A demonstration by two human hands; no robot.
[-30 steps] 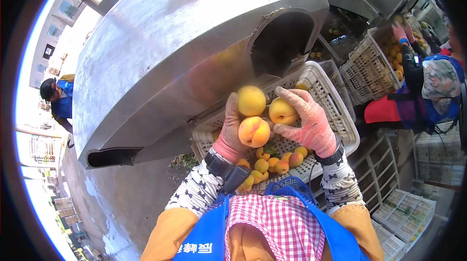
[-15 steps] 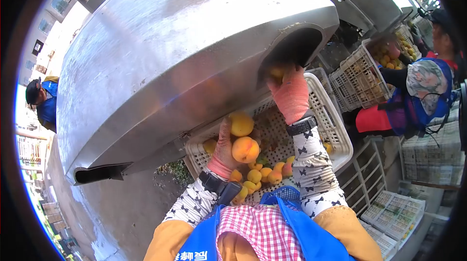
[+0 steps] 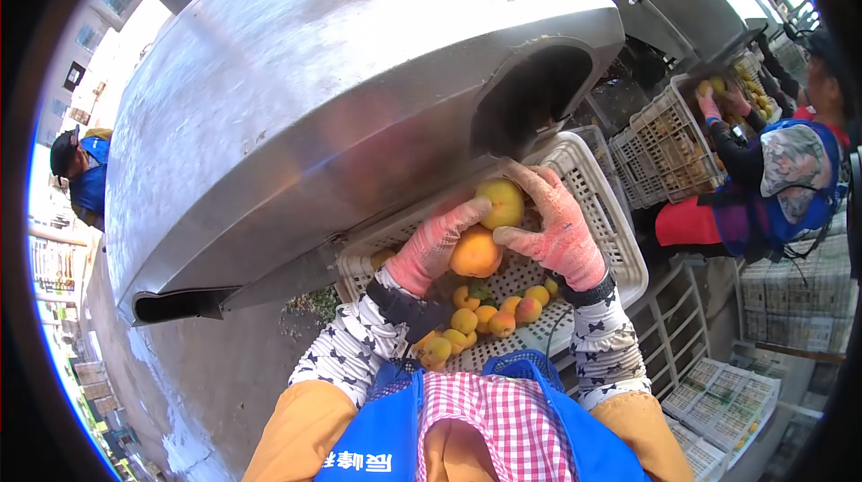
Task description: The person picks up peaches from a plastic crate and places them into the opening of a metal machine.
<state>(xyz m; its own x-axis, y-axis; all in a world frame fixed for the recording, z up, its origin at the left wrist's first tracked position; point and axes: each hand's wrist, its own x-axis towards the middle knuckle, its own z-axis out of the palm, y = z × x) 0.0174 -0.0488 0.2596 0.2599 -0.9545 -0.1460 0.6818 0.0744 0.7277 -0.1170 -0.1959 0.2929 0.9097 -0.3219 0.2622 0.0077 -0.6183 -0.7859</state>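
Both hands wear pink gloves and meet above a white plastic crate. My left hand is closed around an orange peach, its fingertips also reaching the yellow-green peach just above. Around that yellow-green peach curve the fingers and thumb of my right hand. Below my hands, several smaller peaches lie in the near side of the crate. Beyond the right hand, a dark oval opening shows in the side of a large metal housing.
At right, a co-worker handles fruit over another slatted crate. Stacked crates and a metal rack stand lower right. Another person is at far left, behind the housing.
My right hand has come back from the dark opening, where it held a fruit, to the peaches at my left hand. The co-worker at right now has both hands over their crate.
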